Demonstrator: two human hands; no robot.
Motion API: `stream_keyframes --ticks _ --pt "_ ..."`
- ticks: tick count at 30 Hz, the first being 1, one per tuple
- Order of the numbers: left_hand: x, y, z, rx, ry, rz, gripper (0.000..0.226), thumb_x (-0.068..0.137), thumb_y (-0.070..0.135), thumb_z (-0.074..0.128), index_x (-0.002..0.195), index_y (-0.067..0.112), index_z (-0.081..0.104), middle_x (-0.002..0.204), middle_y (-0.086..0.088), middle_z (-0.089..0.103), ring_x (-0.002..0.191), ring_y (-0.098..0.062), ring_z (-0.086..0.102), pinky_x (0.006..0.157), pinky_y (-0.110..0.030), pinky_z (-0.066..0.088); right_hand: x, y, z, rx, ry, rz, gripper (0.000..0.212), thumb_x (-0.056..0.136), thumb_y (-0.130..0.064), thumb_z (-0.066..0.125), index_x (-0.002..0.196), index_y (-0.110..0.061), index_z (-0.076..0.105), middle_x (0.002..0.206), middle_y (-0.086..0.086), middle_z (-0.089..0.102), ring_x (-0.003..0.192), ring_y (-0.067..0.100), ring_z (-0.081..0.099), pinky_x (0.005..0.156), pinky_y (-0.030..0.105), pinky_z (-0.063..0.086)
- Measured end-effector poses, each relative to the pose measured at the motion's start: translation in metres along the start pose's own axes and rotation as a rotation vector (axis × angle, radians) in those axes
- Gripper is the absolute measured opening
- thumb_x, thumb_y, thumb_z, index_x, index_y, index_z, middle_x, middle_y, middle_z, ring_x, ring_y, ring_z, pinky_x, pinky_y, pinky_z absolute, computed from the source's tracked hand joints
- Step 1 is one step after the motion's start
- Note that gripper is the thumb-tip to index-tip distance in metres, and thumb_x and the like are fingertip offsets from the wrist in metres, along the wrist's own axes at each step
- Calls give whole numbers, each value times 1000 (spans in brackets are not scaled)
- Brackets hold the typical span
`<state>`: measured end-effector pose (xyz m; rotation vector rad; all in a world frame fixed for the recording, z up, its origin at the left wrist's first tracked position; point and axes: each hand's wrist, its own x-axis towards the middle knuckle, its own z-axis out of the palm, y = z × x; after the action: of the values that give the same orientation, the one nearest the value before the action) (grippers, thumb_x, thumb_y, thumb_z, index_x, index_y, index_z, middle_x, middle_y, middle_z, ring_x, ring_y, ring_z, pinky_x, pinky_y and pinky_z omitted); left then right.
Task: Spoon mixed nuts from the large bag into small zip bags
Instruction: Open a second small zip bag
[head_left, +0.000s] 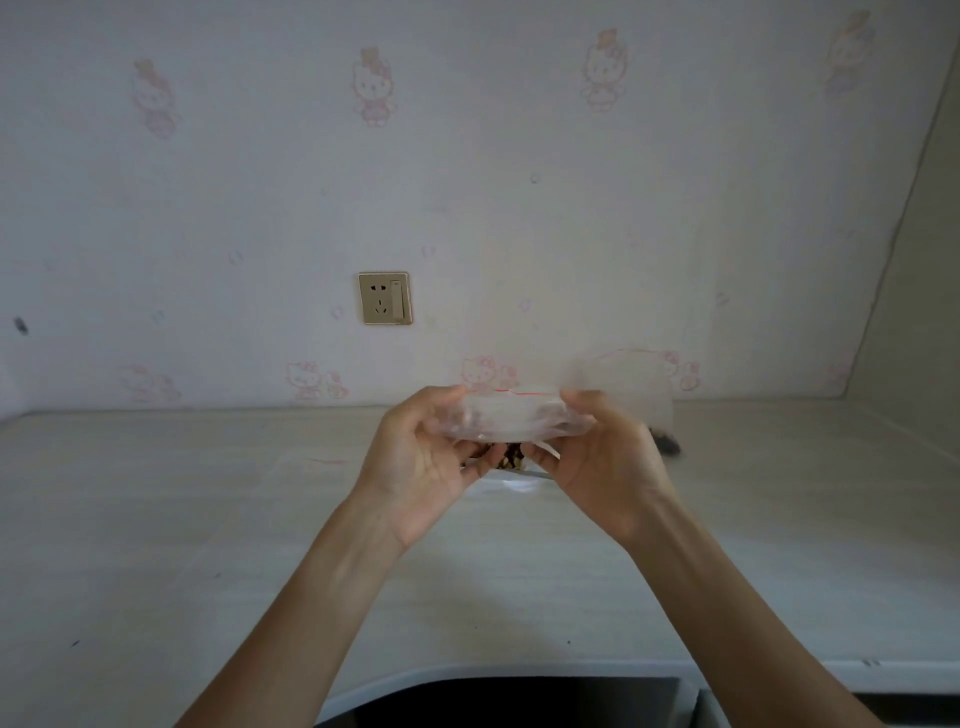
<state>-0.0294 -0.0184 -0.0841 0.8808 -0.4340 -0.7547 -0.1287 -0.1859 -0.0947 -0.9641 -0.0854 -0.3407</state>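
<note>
Right now, hands: I have both raised over the counter (208, 519), close together, with only the bag spanning the gap between them.
Left hand (415, 462): I pinch the left end of the small zip bag (514, 418), thumb on top, fingers curled under.
Right hand (608, 457): I pinch the right end the same way.
Bag axis: it runs 9 to 3 o'clock between my hands, red zip line (506, 391) at the far edge, toward 12.
Large bag (511, 470): directly beneath the small one, toward 6 o'clock from it; I see only a patch of nuts (511, 460) between my palms.
Nearer hand: neither, I judge; the nuts sit midway below both.
Other bag: another clear one (639, 384), blurred, at 2 o'clock beyond my right hand.
Spoon: I cannot see one.
Next move, I judge: spreading the mouth at 12 o'clock.
</note>
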Motion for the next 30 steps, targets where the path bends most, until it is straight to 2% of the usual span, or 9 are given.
stream_keyframes --ticks 3,5,7,10,13,18,22,25,30 --pt "-1 -3 -4 402 1 182 34 64 16 86 82 6 59 100 -4 75 102 -22 72 98 -40 55 -3 -4 -8 -284 44 -24 20 78 -21 77 95 -10 73 115 7 74 110 24 68 96 40 52" --pt "-1 -9 -4 505 113 264 45 57 12 87 66 21 43 79 -3 61 88 -26 64 90 -40 49 -4 -1 -7 -423 118 -46 9 78 -10 82 83 -16 77 108 6 78 107 25 72 93 37 55" --pt "0 -16 0 581 228 329 50 58 11 84 68 24 37 75 -8 46 78 -22 50 76 -33 42 -4 5 -5 -472 208 -65 15 79 0 80 81 -11 69 105 11 78 104 29 73 91 38 57" --pt "6 -26 1 642 344 457 45 70 8 83 70 22 40 73 -5 41 72 -19 41 67 -31 37 -2 12 -1 -502 332 -84 20 83 0 75 72 -12 63 96 13 78 92 26 72 83 37 61" --pt "11 -32 -3 733 422 584 39 81 11 75 66 26 42 67 7 45 69 -20 49 71 -35 45 3 17 3 -440 476 -86 16 91 -15 73 78 -7 68 77 8 71 76 21 68 70 32 61" --pt "10 -32 -13 816 502 738 15 93 20 72 87 26 59 91 14 66 91 -21 69 80 -51 61 6 17 2 -324 608 -148 16 97 -16 67 85 -8 60 65 7 62 55 21 65 55 35 59" --pt "10 -33 -22 743 535 644 13 93 14 75 89 17 64 87 5 71 86 -24 74 66 -43 64 3 15 -6 -211 599 -94 14 92 -1 72 89 -7 59 78 15 69 65 30 73 56 34 60" --pt "8 -35 -21 413 498 432 8 91 3 75 91 7 67 83 -10 76 78 -23 77 62 -33 63 2 18 -11 -62 522 -19 10 87 2 75 93 -1 67 92 18 78 78 29 77 64 33 63" --pt "1 -27 -19 -90 286 51 8 75 4 78 79 7 83 87 -12 79 73 -16 78 64 -29 63 -2 17 -14 254 340 130 8 75 -3 75 82 -2 79 87 15 77 72 18 77 68 28 64"
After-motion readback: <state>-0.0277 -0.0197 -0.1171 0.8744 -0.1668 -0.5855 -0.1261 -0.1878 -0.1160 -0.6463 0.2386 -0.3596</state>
